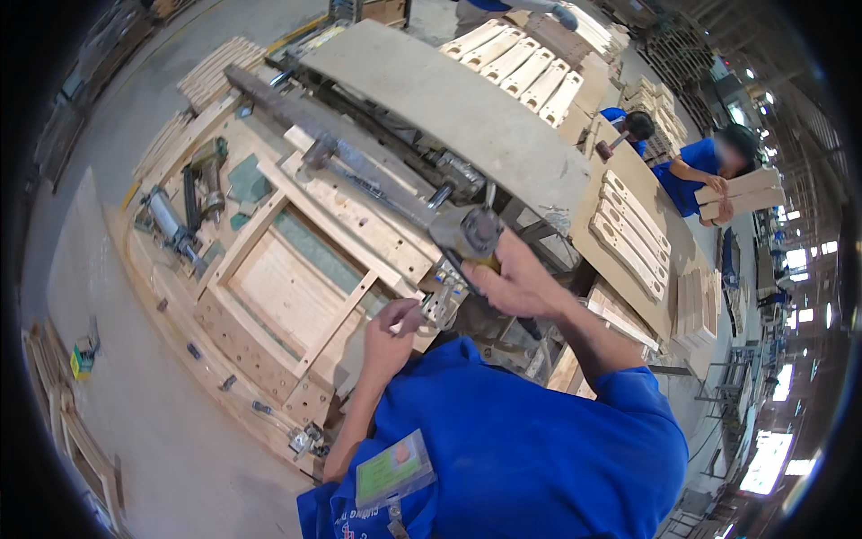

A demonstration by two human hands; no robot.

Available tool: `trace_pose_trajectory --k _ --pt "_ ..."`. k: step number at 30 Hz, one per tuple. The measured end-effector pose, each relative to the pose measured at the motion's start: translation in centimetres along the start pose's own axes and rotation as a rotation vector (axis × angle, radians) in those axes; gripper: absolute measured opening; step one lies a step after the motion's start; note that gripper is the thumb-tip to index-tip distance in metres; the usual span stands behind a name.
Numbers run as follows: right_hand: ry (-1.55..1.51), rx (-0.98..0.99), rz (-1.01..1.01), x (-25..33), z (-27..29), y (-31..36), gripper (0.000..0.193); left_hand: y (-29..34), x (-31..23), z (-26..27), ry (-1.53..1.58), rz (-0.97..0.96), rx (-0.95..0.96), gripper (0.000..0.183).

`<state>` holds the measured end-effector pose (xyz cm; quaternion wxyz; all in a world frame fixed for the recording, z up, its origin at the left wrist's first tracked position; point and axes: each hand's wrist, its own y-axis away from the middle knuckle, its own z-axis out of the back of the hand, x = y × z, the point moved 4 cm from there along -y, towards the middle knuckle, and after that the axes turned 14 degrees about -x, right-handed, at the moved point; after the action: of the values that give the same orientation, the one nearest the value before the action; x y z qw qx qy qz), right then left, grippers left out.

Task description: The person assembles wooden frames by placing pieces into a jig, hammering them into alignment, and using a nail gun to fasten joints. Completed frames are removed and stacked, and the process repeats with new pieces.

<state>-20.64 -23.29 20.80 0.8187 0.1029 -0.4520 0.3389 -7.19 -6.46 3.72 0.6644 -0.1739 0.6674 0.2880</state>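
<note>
My right hand (pixel 516 277) is wrapped round the handle of a grey and yellowish nail-gun-like tool (pixel 469 232), held up over the bench's right side; its working end is hard to make out. Closer to me, my left hand (pixel 393 331) has curled fingers by the near right corner of a pale wooden frame (pixel 337 322). Whatever those fingers may pinch is too small to tell. The frame lies flat on the bench, with a light wood panel (pixel 283 283) inside its rails. Along its far right side runs a long metal clamp bar (pixel 373 193).
Two more hand tools (pixel 171 226) lie left of the frame. Beyond the clamp stands a grey tabletop (pixel 449 112). Shaped wooden slats (pixel 521 67) and slats with holes (pixel 631 234) lie on tables. A co-worker (pixel 691 175) in blue holds boards at the right.
</note>
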Motion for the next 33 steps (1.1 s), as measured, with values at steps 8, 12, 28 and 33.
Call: trace_pose_trajectory --k 8,12,28,33 --pt "-0.049 0.203 -0.202 -5.6 -11.7 4.5 0.047 1.5 3.4 -0.2 0.106 0.42 0.065 0.026" --pt "0.011 0.234 -0.357 -5.5 -12.3 3.7 0.051 0.7 4.6 0.0 0.074 0.389 0.055 0.029" --pt "0.004 0.174 -0.3 -7.2 -14.3 0.4 0.031 -1.6 6.8 -1.3 0.088 0.436 -0.076 0.02" --pt "0.116 0.104 0.079 -6.7 -14.7 -0.3 0.041 -1.8 8.1 -2.0 0.195 0.346 -0.127 0.03"
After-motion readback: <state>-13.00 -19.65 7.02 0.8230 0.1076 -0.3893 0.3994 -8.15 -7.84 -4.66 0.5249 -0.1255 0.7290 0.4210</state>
